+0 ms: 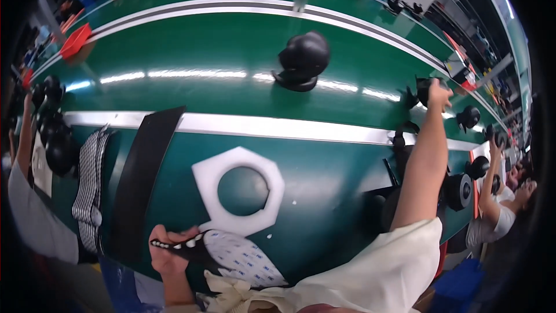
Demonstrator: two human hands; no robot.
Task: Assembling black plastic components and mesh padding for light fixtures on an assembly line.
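My left hand (169, 250) is closed round the end of a black strip with white spots along it, at the near edge of the bench. From that strip a white, printed backing sheet (246, 258) fans out to the right. Stretched far to the right, my right hand (440, 96) grips a rounded black part (424, 90) on the green conveyor belt; the hand partly covers it. A white foam ring (208, 177) with an angular outline lies on the bench beyond my left hand. Farther off, a glossy black helmet-like shell (306, 58) rests on the belt.
A long black sheet (145, 174) and a checkered strip roll (90, 185) lie at the left. Black round parts (61, 145) stand beyond them. A metal rail (260, 126) separates bench and belt. Black equipment (457, 191) is by my right arm. Co-workers sit on both sides.
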